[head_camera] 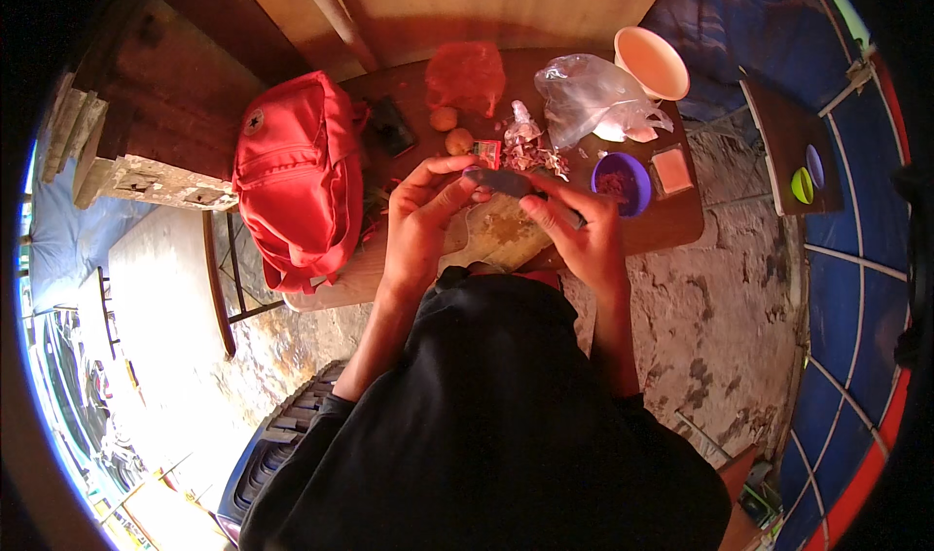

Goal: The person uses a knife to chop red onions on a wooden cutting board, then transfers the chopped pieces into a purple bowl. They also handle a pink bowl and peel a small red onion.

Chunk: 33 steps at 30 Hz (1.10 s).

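Observation:
My right hand [584, 237] grips a knife whose dark, broad blade [507, 181] points left above the table. Between the thumb and fingers of my left hand [423, 215] is a small purplish piece [473, 172], apparently a shallot, at the blade's end; my fingers partly hide it. Below the hands lies a worn wooden cutting board [503, 230]. Just beyond the blade is a heap of papery peelings [527, 146]. To the right of it stands a purple bowl [642, 179] with reddish bits inside.
A red backpack [299, 186] rests on the table's left side. Farther back are two round brownish items [452, 131], a red plastic bag [467, 77], a clear plastic bag [591, 99] and a pale orange bucket [653, 62]. A pinkish square packet [671, 170] lies near the right edge.

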{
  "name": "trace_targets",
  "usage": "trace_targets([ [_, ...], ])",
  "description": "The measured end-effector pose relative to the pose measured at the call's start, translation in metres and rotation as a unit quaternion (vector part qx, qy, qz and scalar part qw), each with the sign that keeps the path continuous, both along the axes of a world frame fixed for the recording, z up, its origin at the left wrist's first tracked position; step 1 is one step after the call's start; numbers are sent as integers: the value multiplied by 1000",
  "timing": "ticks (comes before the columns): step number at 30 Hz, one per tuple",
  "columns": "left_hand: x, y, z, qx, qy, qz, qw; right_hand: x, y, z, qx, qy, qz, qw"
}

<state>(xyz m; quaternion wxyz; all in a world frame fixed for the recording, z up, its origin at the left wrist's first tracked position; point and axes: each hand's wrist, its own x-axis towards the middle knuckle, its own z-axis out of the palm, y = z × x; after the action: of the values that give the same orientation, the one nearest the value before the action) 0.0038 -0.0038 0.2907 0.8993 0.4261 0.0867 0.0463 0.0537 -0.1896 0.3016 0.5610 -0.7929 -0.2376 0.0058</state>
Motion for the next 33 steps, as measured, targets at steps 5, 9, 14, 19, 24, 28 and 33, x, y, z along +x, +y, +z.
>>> trace_targets([
  [5, 0, -3, -5, -26, -26, -16, 999, -8, 8, 11, -21, -24, 30, 999],
  [9, -2, -4, -10, -36, -36, -44, 998, -9, 11, 12, -48, -54, 28, 997],
  [14, -4, -2, -12, -37, -21, -60, 997, -9, 11, 5, -23, -65, 27, 997],
  [19, -5, 0, -10, -32, 3, -66, 997, -9, 2, -1, -49, -79, 16, 996],
  [24, -12, 3, -7, -42, 37, -91, 994, 16, -20, 5, -49, -56, -115, 991],
  [28, -9, -2, -9, -66, 57, -84, 993, 12, -22, 7, -20, -21, -67, 997],
  [33, -8, -8, -12, -113, 31, -18, 993, -13, -5, 7, -20, 23, 48, 998],
])
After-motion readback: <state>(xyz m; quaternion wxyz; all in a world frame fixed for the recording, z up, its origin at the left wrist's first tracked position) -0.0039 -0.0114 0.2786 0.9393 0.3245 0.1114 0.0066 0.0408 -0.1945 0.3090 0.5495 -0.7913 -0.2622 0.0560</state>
